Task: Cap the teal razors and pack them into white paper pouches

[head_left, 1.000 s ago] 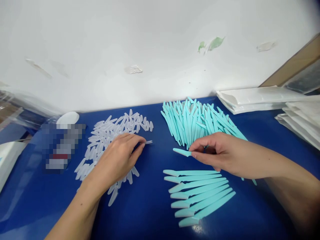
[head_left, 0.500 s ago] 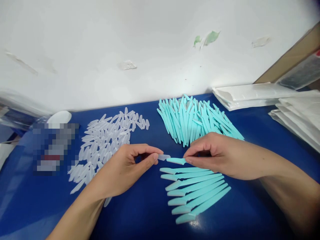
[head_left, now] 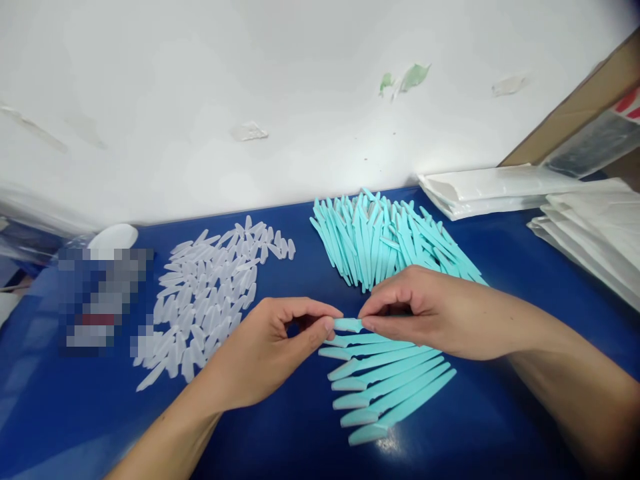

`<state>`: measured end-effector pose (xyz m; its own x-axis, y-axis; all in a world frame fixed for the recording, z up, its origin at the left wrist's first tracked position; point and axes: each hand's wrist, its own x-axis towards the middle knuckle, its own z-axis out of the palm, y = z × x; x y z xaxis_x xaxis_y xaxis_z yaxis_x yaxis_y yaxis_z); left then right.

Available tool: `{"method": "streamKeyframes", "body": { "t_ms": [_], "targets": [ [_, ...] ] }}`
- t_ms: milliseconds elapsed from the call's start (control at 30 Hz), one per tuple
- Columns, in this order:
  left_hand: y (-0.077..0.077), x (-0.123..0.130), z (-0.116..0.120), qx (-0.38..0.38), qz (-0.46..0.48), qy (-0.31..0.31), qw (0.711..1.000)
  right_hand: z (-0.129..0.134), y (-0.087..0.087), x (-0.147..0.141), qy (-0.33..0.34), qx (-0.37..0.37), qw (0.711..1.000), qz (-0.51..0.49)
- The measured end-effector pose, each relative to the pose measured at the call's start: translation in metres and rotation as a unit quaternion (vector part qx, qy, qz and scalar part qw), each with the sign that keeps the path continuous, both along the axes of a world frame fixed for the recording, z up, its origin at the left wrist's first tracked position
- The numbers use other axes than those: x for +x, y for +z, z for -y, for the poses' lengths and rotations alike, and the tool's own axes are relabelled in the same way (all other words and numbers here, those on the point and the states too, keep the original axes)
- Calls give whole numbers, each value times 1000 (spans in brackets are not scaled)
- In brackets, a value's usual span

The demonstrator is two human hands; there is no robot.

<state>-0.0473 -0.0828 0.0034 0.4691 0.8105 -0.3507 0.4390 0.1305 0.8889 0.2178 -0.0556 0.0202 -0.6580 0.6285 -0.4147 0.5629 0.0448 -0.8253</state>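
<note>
Between my two pinching hands spans a turquoise eyebrow razor (head_left: 347, 325), held level with its head toward the left. My right hand (head_left: 415, 307) grips its handle just behind the head. Thumb and forefinger of my left hand (head_left: 285, 343) are closed at the tip of the head, on the translucent blade cap, which my fingers now mostly hide. Just below, several turquoise razors (head_left: 395, 383) lie fanned out side by side, heads to the left. Beyond my right hand is a heap of turquoise razors (head_left: 375, 237). Left of my left hand spreads a pile of translucent caps (head_left: 205, 293).
The work lies on a blue tabletop (head_left: 280, 433) against a white wall (head_left: 310, 80). White plastic bags (head_left: 595, 220) are stacked at the right, beside a cardboard piece (head_left: 565, 100). At the far left are a white round object (head_left: 114, 237) and a blurred-out item (head_left: 103, 300).
My hands have come closer together. The cap, visible ahead of the razor's head before, has moved right onto the head's tip. The view has shifted slightly.
</note>
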Motion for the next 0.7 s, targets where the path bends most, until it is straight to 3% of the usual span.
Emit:
{"method": "streamKeyframes", "body": {
  "t_ms": [100, 300, 700],
  "targets": [
    [1, -10, -5, -5, -6, -6, 1000, 0, 2, 1, 3, -7, 1000, -3],
    [4, -34, -16, 31, -12, 76, 997, -3, 5, 10, -25, -17, 1000, -2],
    [1, -17, -13, 58, 34, 118, 991, -6, 7, 14, -22, -32, 999, -5]
  ]
}}
